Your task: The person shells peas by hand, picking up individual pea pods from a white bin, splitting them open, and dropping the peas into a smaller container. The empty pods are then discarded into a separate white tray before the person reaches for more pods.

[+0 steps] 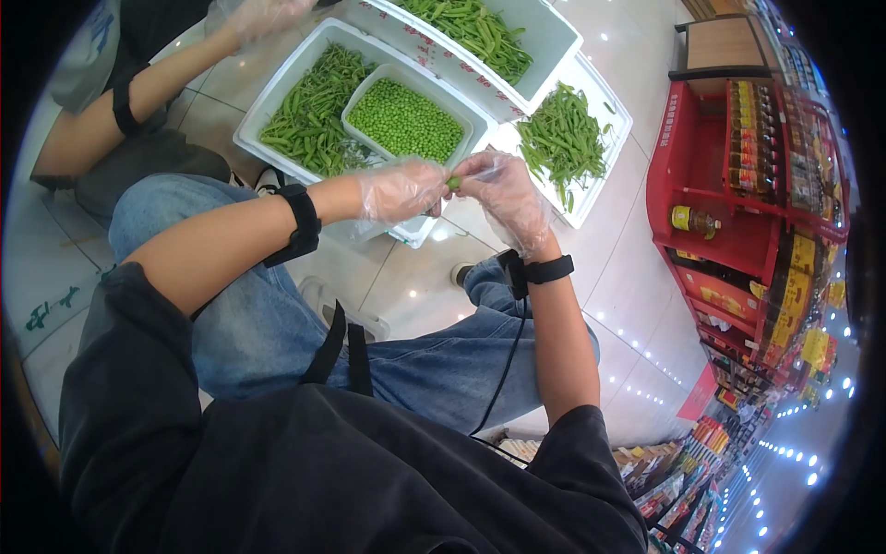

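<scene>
My left hand [403,191], in a clear plastic glove, has its fingers closed at one end of a green pea pod [453,184]. Gripping the pod from the other side is my right hand [505,196], gloved the same way. Just beyond my hands, a pale plastic tub [354,129] is filled with shelled green peas [403,118]. The tub sits inside a white foam box [247,138], beside a heap of pea pods [318,111]. Part of the pod is hidden by my fingers.
Another foam box [434,57] holds pods [480,35] at the back. More pods [565,138] lie on a white foam lid [587,205] to the right. A co-worker's gloved hand [263,17] reaches in at upper left. Red store shelving [683,166] with bottles stands on the right.
</scene>
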### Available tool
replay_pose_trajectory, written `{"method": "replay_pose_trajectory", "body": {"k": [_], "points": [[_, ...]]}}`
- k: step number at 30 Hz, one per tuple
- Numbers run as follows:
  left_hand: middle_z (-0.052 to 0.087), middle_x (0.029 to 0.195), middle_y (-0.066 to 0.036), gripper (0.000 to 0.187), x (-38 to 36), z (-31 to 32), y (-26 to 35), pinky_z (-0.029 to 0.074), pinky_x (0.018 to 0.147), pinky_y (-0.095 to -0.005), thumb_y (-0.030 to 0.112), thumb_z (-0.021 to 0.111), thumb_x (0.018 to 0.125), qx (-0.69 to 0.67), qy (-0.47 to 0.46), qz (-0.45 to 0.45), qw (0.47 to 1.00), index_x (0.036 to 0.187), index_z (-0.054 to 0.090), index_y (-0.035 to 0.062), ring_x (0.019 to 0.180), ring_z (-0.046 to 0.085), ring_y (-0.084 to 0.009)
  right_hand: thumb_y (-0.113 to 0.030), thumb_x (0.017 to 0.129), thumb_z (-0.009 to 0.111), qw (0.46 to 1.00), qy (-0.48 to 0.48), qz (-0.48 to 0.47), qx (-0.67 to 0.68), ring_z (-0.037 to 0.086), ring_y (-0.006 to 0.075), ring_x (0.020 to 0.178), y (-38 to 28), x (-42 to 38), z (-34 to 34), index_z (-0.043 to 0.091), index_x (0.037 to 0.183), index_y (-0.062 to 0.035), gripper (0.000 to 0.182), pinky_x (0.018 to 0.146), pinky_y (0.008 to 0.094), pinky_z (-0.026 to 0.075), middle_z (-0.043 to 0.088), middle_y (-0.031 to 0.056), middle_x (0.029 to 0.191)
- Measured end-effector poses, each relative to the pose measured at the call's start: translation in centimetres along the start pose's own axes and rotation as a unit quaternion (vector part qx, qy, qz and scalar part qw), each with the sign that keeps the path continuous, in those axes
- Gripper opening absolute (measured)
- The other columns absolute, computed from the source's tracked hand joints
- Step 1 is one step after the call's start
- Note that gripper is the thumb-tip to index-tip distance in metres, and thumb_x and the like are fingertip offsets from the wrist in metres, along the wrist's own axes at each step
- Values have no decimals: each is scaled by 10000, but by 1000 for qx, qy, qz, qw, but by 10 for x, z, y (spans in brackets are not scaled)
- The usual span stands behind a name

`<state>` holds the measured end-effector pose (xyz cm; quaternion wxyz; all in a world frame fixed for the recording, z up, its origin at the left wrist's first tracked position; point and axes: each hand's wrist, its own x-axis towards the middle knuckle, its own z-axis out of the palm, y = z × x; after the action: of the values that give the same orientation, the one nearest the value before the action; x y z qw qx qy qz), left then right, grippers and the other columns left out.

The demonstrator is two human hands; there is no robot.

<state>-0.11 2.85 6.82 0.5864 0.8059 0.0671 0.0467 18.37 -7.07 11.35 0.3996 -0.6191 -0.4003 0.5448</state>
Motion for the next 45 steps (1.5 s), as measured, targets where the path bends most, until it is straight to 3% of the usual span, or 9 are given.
{"method": "replay_pose_trajectory", "body": {"k": [4,6,12,15,28,30,34,40,45], "points": [[634,835,-179,268,0,2,0,514,755,-421,211,410,1033,1,-24,-5,1000,1024,551,-18,826,649,-344,13,801,706,999,5,27,34,671,162,716,5,0,-2,677,909,69,125,683,258,541,697,121,812],[623,816,-191,255,1,5,4,514,730,-441,236,477,1019,166,63,-20,984,1004,579,2,803,638,-368,27,796,701,995,60,52,55,681,171,736,1,-1,-4,672,921,76,138,709,265,551,703,134,832],[617,755,-170,214,5,3,20,520,655,-419,222,562,992,265,103,-43,958,978,614,15,720,647,-337,35,790,688,990,99,58,86,687,187,754,-2,-1,-8,656,963,93,186,733,272,562,699,142,839],[607,729,-161,204,6,5,19,525,621,-389,190,548,1003,122,89,-107,983,957,600,-2,668,655,-279,42,791,679,985,92,54,138,687,190,783,0,-2,-5,644,993,96,212,745,273,560,697,150,876],[626,750,-129,185,4,18,2,549,637,-350,118,507,1009,46,94,-85,991,949,580,-41,687,683,-219,80,764,690,983,89,65,146,664,183,839,13,-2,3,643,1016,64,257,786,284,527,685,122,942],[645,712,-193,200,3,20,8,542,642,-404,126,551,961,-49,109,-95,988,964,635,-55,694,695,-309,79,758,681,988,93,71,101,658,182,866,16,-1,1,647,1018,60,263,796,290,525,684,120,962],[649,708,-168,193,3,20,13,545,644,-385,114,533,968,-100,118,-88,984,971,633,-51,693,702,-271,65,765,674,988,94,68,99,650,180,869,14,-1,2,649,1012,57,249,801,291,522,680,115,954],[659,796,-171,166,5,19,8,545,675,-360,98,523,987,-50,108,-86,989,986,598,-50,734,710,-248,-67,886,583,966,79,120,216,630,211,925,18,-4,6,631,1002,32,159,855,316,515,649,122,982],[635,788,-232,121,3,18,16,508,651,-428,101,583,947,121,176,-82,973,928,584,-18,745,656,-401,-122,877,612,909,54,240,338,602,222,854,36,2,6,626,995,3,172,819,324,508,660,142,973]]}}
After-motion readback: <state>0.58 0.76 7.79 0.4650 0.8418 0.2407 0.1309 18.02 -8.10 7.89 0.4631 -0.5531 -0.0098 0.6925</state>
